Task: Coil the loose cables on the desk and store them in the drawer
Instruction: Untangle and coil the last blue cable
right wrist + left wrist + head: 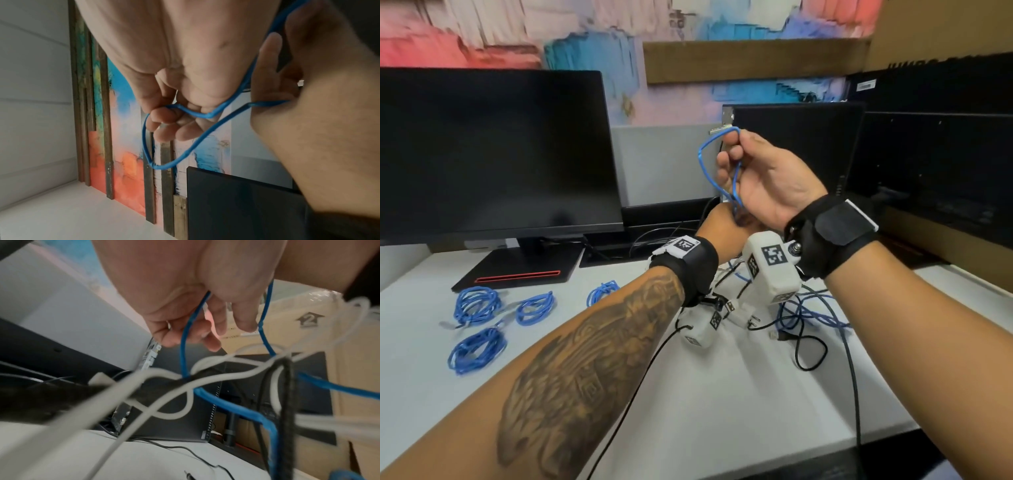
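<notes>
A thin blue network cable (702,161) is lifted above the desk in a loop, its clear plug (718,130) sticking out at the top. My right hand (729,150) holds the top of the loop, fingers curled round it (170,123). Just below, my left hand (722,222) grips the lower strands, which run through its curled fingers (191,335). The cable (183,345) trails down into a tangle of blue, black and white loose cables (808,315) on the white desk (722,411). No drawer is in view.
Several coiled blue cables (477,305) lie on the left of the desk in front of a black monitor (493,154). A black computer case (791,144) stands behind my hands. Cardboard boxes (945,240) line the right side. The desk's front edge (825,448) is near.
</notes>
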`<move>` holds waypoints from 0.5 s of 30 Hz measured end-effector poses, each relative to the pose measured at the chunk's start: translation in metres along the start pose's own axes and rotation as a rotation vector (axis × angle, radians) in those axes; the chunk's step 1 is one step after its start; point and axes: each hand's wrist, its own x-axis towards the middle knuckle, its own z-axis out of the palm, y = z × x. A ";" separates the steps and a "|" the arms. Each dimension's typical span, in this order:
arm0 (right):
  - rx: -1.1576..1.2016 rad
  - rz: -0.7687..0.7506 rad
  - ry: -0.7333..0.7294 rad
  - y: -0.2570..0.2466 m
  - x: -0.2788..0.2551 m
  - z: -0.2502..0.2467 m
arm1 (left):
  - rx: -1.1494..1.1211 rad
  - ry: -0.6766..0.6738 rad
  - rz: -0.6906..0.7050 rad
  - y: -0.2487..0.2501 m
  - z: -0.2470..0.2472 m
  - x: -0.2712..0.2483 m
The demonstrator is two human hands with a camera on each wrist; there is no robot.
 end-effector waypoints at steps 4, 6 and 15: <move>0.022 -0.035 -0.027 0.003 0.002 0.000 | -0.129 -0.127 -0.112 0.008 0.007 -0.003; -0.016 -0.045 -0.038 0.001 0.006 -0.005 | -0.129 -0.223 -0.170 0.017 0.008 -0.009; -0.468 0.030 0.148 0.004 0.007 -0.021 | -0.086 -0.258 -0.143 0.003 -0.025 -0.020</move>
